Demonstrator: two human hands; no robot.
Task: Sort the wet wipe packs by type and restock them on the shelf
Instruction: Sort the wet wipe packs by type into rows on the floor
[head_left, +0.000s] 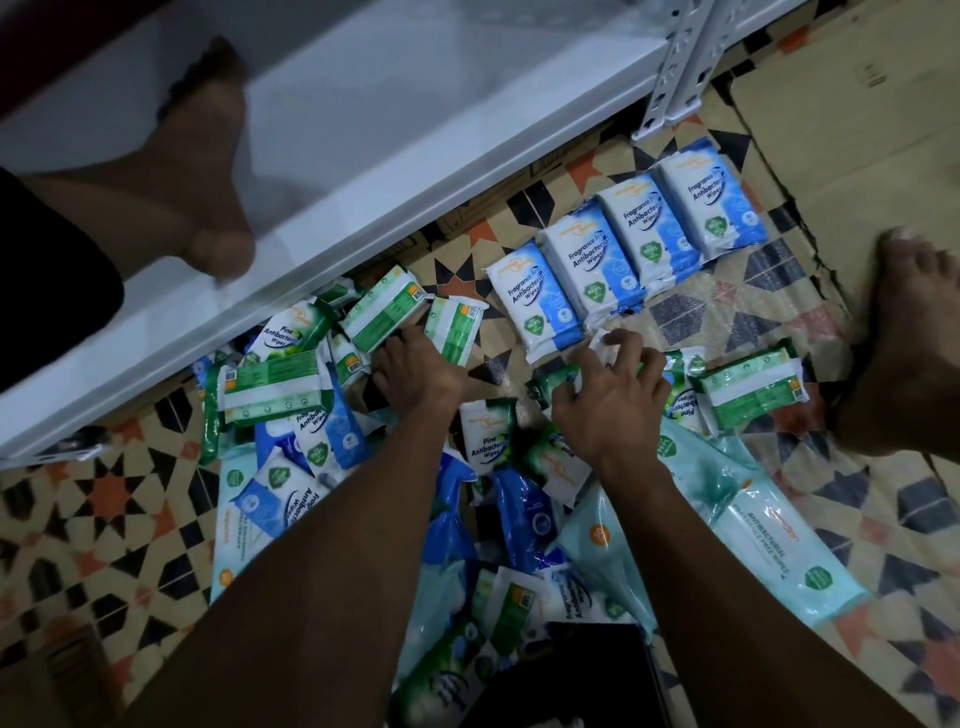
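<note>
We see four blue Fragrance Free packs (628, 249) lying face up in a neat slanted row on the patterned floor (104, 499), side by side and touching, just in front of the white shelf (363, 130). Below and left of that row a loose heap of mixed packs (322, 415) spreads over the floor, green pine ones and blue ones jumbled together, some face down, partly resting on large pale-teal packs (769, 535).

Our right hand (613, 395) sits just under the near end of the blue row, fingers curled round a green pine pack (566, 376) that lies against other green packs to its right (748, 389). Our left hand (415, 364) reaches into the heap with its fingers bent down among the green packs; we cannot tell whether it grips one or only presses on them, since the fingertips are hidden.

A bare foot (904, 332) stands on the floor at the right, beside a flattened cardboard sheet (857, 130). Another bare foot (208, 171) shows at upper left, over the shelf edge. The shelf's perforated upright (675, 67) rises at the top.
</note>
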